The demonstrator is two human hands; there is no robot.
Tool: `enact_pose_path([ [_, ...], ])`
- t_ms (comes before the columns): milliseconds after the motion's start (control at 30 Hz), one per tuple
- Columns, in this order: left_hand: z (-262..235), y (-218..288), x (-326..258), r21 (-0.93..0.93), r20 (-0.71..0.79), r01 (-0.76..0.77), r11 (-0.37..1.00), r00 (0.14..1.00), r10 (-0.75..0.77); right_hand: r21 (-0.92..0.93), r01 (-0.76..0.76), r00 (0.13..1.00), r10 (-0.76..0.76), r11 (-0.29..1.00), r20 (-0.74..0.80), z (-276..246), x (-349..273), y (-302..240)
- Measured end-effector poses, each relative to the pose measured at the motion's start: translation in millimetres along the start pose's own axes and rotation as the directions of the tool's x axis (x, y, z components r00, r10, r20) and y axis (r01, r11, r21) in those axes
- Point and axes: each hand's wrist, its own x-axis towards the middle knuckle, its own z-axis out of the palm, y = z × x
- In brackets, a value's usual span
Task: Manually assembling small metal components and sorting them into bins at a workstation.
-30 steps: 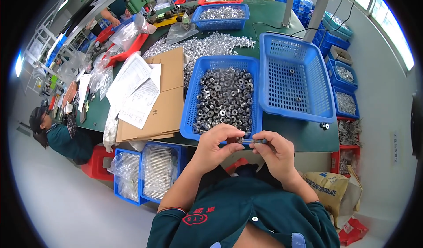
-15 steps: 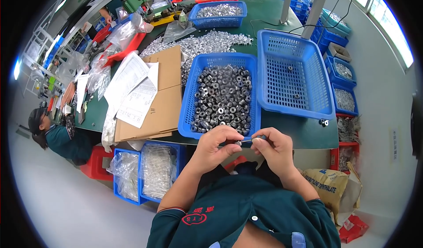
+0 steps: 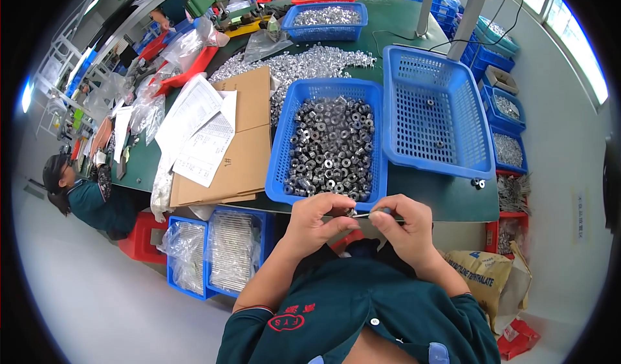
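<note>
At the near edge of the green tabletop (image 3: 446, 202), just in front of a blue plastic mesh basket (image 3: 277, 163) full of small grey metal rings (image 3: 330, 147), the person's two bare hands face each other, close but apart. Both elbows are bent; the left forearm slants up and to the right, the right one up and to the left. The left hand (image 3: 317, 223) pinches a small shiny metal piece (image 3: 351, 213) between thumb and forefinger, at the basket's near rim. The right hand (image 3: 404, 225) presses thumb and forefinger on the dark grip of a slim tool with a thin metal shaft (image 3: 362, 215), which points left toward the piece; whether its tip touches cannot be told. How the other fingers of either hand curl is hard to tell. To the right stands a second blue mesh basket (image 3: 440, 165) with two small rings inside; to the left, white printed papers (image 3: 207, 150) lie on flat brown cardboard (image 3: 252, 118).
</note>
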Motion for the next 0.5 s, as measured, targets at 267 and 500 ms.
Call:
enact_pose_path([
  [267, -11, 6, -10, 0.119, -0.043, 0.018, 0.993, 0.999, -0.013, -0.252, 0.274, 0.961, -0.27, 0.928, 0.053, 13, 9, -2],
  [500, 1, 4, -1, 0.084, 0.058, -0.041, 0.996, 0.998, 0.036, -0.288, 0.241, 0.966, -0.257, 0.927, -0.018, 5, -10, 10],
])
